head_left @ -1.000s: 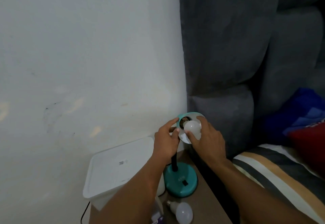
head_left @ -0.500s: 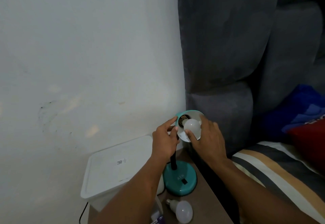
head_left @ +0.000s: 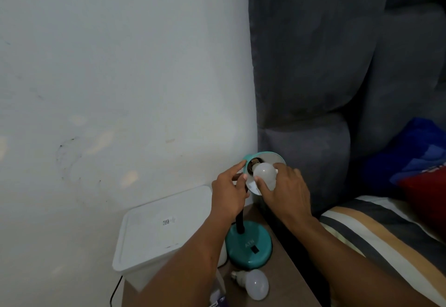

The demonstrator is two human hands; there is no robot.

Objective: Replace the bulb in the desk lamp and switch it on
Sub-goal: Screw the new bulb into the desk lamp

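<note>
White wall (head_left: 108, 77) and a grey padded headboard (head_left: 313, 65) back a small brown bedside table (head_left: 289, 280), where the teal lamp (head_left: 249, 244) stands on its round base with its shade (head_left: 264, 156) tipped open toward me. At the shade's mouth sits the white bulb (head_left: 265, 174), its neck meeting the socket; how far it is seated I cannot tell. My right hand (head_left: 287, 193) wraps the bulb, thumb under its near side and fingers over the top, closed on the glass. My left hand (head_left: 229, 192) grips the shade's left rim and the top of the black neck (head_left: 239, 224), fingertips curled on the teal edge. Below, a black switch (head_left: 254, 249) shows on the base, untouched. A second bulb (head_left: 254, 283) lies on its side on the table just in front of the base, screw cap pointing left. To the left stands a white lidded box (head_left: 156, 234), touching or nearly touching the base. On the right, striped bedding (head_left: 376, 232) runs alongside the table, with blue and red fabric (head_left: 424, 162) heaped behind it.
</note>
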